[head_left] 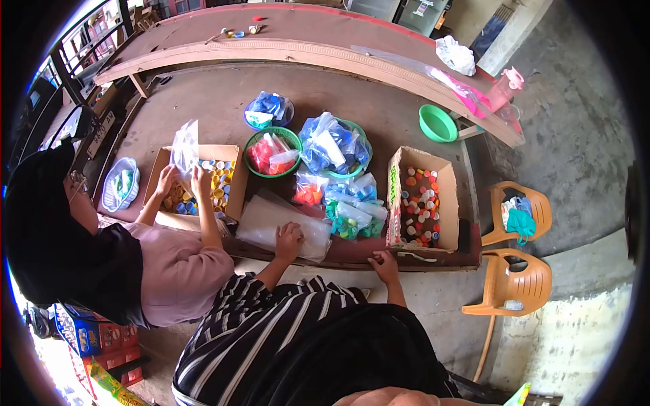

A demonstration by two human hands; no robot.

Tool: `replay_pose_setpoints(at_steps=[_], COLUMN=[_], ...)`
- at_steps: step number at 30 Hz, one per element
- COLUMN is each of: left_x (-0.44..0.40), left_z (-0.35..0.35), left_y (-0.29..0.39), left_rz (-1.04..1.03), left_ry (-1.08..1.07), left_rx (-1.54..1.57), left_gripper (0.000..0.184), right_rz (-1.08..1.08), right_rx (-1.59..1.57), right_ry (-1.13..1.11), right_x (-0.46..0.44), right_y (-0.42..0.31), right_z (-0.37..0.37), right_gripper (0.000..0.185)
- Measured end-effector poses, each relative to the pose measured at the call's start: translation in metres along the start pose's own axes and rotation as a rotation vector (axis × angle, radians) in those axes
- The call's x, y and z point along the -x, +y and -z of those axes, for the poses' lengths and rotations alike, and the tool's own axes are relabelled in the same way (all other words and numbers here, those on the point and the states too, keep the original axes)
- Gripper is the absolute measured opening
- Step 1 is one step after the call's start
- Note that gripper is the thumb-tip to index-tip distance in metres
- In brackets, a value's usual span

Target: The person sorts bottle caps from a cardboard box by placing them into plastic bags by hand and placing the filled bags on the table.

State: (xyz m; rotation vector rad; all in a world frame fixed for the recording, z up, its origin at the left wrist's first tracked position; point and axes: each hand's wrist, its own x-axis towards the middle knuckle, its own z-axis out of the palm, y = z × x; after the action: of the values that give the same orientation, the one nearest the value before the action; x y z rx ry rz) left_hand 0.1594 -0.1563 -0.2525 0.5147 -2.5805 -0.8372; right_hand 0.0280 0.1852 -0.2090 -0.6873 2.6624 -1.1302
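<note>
My left hand (289,241) rests on a stack of clear plastic bags (261,222) near the table's front edge, its fingers partly curled. By the table edge, below a cardboard box (450,203) of red, white and orange caps (420,210), is my right hand (384,266); its fingers are bent and I cannot make out whether they hold anything. Filled bags with green and blue contents (352,213) and a bag with orange-red contents (309,193) lie between the stack and the box. Behind them stand a green basket of red-filled bags (273,154) and a basket of blue-filled bags (333,145).
At the left, a person (169,264) holds up a clear bag (185,149) over a box of yellow, white and blue caps (227,193). A pale basket (120,186), a green bowl (438,124), a raised shelf (305,51) and orange chairs (521,281) stand around.
</note>
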Motion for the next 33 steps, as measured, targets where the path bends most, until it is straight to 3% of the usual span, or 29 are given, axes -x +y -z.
replay_pose_setpoints(at_steps=[6, 11, 18, 19, 28, 33], left_x=[-0.003, -0.017, -0.040, -0.040, -0.068, -0.073], left_z=[0.006, 0.027, 0.056, 0.052, 0.007, -0.011], left_y=[0.009, 0.035, 0.127, 0.140, 0.229, 0.287], left_rz=[0.066, 0.145, -0.010, -0.034, -0.168, -0.183], left_ry=[0.049, 0.214, 0.228, 0.216, 0.159, 0.103], left_rx=[-0.030, 0.081, 0.060, 0.064, 0.074, 0.092], left_gripper=[0.012, 0.014, 0.013, 0.013, 0.015, 0.030], right_rz=[0.050, 0.054, 0.082, 0.053, -0.127, -0.205], right_rx=[-0.041, -0.151, -0.384, -0.556, -0.792, -0.839], right_ry=[0.004, -0.001, -0.047, -0.075, -0.186, -0.201], right_x=[-0.002, 0.003, -0.023, -0.027, -0.072, -0.077], right_y=[0.006, -0.001, -0.096, -0.109, -0.076, -0.043], right_z=[0.000, 0.004, 0.026, 0.030, 0.082, 0.115], right_gripper=[0.035, 0.031, 0.021, 0.021, 0.017, 0.014])
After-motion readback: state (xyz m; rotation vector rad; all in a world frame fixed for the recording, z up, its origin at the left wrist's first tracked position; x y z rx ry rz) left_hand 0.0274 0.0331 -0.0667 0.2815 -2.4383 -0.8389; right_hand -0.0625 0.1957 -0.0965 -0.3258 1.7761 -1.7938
